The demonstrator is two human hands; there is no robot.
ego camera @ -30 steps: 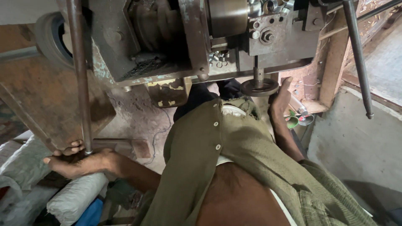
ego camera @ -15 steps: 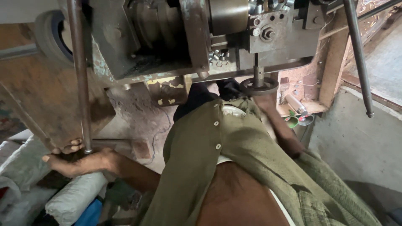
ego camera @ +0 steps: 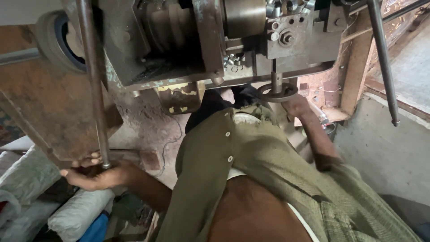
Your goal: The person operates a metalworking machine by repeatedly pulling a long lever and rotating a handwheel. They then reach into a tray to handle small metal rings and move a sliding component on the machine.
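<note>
My left hand (ego camera: 94,175) is at the lower left, closed around the bottom end of a long vertical steel rod (ego camera: 92,89) that comes down from the machine. My right hand (ego camera: 296,105) reaches up at centre right and grips the rim of a small round handwheel (ego camera: 278,92) from below; its fingertips are hidden by the wheel. The handwheel hangs on a short shaft under a grey, worn metal machine (ego camera: 295,45) with bolts and a shiny drum. My olive shirt (ego camera: 251,170) fills the lower middle.
A rusty steel plate (ego camera: 49,107) leans at the left. White filled sacks (ego camera: 31,179) lie at the lower left. A second thin rod (ego camera: 383,62) hangs at the right beside a wooden frame (ego camera: 356,67) and a concrete ledge (ego camera: 385,148).
My right hand has shifted slightly left, in under the handwheel. My left hand stays on the rod's lower end.
</note>
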